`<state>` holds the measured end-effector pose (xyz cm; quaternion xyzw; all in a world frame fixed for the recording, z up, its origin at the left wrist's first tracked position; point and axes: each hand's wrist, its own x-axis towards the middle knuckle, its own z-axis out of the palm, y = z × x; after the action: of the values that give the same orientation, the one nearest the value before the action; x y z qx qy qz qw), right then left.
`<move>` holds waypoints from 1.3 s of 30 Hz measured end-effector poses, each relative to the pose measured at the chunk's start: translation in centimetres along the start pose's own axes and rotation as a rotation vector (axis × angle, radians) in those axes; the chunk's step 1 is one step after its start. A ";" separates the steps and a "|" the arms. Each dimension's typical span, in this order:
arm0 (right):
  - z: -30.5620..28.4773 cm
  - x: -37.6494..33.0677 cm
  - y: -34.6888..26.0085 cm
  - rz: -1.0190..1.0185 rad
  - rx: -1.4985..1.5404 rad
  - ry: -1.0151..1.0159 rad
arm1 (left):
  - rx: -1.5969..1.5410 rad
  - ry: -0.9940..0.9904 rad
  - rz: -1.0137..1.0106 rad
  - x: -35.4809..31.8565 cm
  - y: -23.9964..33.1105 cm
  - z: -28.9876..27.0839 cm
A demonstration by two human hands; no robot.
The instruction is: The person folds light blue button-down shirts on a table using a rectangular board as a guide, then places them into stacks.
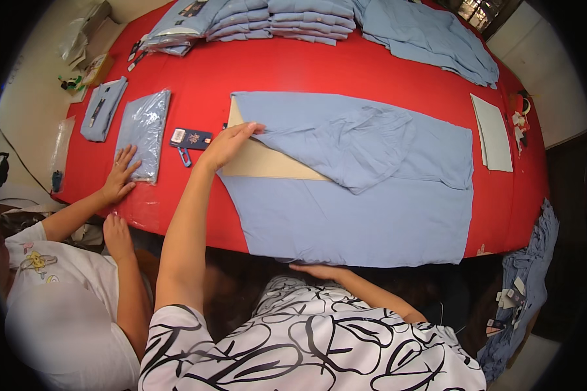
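Observation:
A light blue shirt (372, 195) lies spread on the red table (319, 72). A tan cardboard sheet (267, 163) rests on it, partly under a folded-over sleeve (352, 140). My left hand (227, 144) reaches over the cardboard's left end and pinches the sleeve's fabric edge. My right hand (319, 270) lies flat under the shirt's near hem at the table edge, fingers together, holding nothing that I can see.
Another person at the left presses one hand (119, 174) on a bagged blue shirt (143, 130). A tag (190, 139) lies beside it. Folded shirt stacks (274, 19) and loose shirts (430, 36) sit at the far edge. White sheets (492, 133) lie at right.

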<state>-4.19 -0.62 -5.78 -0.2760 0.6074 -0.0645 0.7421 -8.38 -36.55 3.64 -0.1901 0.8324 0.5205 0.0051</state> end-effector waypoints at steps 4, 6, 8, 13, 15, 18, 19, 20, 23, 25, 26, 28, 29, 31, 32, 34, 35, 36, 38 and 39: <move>-2.6 -2.6 -4.2 -0.359 -0.222 -0.206 | -0.069 -0.068 -0.128 0.7 0.3 -1.0; -7.3 -8.5 -9.1 -0.762 -0.277 -0.104 | -0.187 -0.101 -0.154 0.7 -0.8 -1.7; -12.1 -13.3 -14.1 -0.531 0.155 0.409 | -0.328 -0.048 -0.146 0.8 -1.9 -2.2; -19.0 -16.0 -15.9 -1.189 1.170 0.513 | -0.414 -0.134 -0.129 2.0 -1.6 -2.6; -16.4 -15.6 -10.3 -1.157 0.828 0.715 | -0.108 -0.145 -0.136 1.9 -0.7 -2.1; -10.3 -15.6 -0.4 -0.704 -0.024 1.493 | 0.291 0.142 0.040 1.0 -0.2 1.1; -8.3 -15.2 2.5 -0.542 -0.080 1.738 | 0.393 0.249 0.129 1.0 -0.3 2.2; -6.6 -14.9 5.4 -0.345 -0.155 1.863 | 0.478 0.440 0.374 1.0 -1.5 3.1; -3.1 -13.7 13.4 0.078 -0.275 2.078 | 0.586 0.571 0.299 1.9 -1.2 4.9; -2.6 -13.7 16.2 0.167 -0.272 2.129 | 0.627 0.624 0.274 2.6 -0.8 6.4; -2.7 -13.7 17.3 0.151 -0.245 2.137 | 0.642 0.644 0.261 2.7 -0.6 7.0; -4.0 -14.2 19.1 0.085 -0.141 2.188 | 0.672 0.677 0.273 3.0 -0.9 7.5; -5.5 -15.0 20.2 0.039 -0.068 2.228 | 0.661 0.674 0.298 3.0 -1.2 7.4; -9.7 -17.5 21.3 -0.115 0.150 2.389 | 0.643 0.672 0.335 2.8 -1.2 7.0; -12.2 -19.8 19.3 -0.253 0.456 2.303 | 0.663 0.666 0.329 2.5 -1.7 6.1; -17.4 -24.2 20.6 -0.421 0.329 2.401 | 0.668 0.627 0.359 3.1 -1.5 5.8; -20.3 -26.0 21.2 -0.351 0.304 2.384 | 0.654 0.625 0.351 3.6 -1.4 5.6; -23.2 -27.3 21.2 -0.285 0.277 2.360 | 0.642 0.626 0.338 3.9 -1.6 5.3; -28.0 -28.4 20.6 -0.077 0.204 2.332 | 0.611 0.644 0.330 4.7 -1.8 5.5; -29.3 -27.8 20.7 0.003 0.132 2.312 | 0.595 0.663 0.337 5.1 -1.8 5.7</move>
<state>-43.70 19.05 5.00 -0.0122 0.9194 -0.3090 -0.2432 -13.55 -33.91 -1.60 -0.1986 0.9214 0.1643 -0.2910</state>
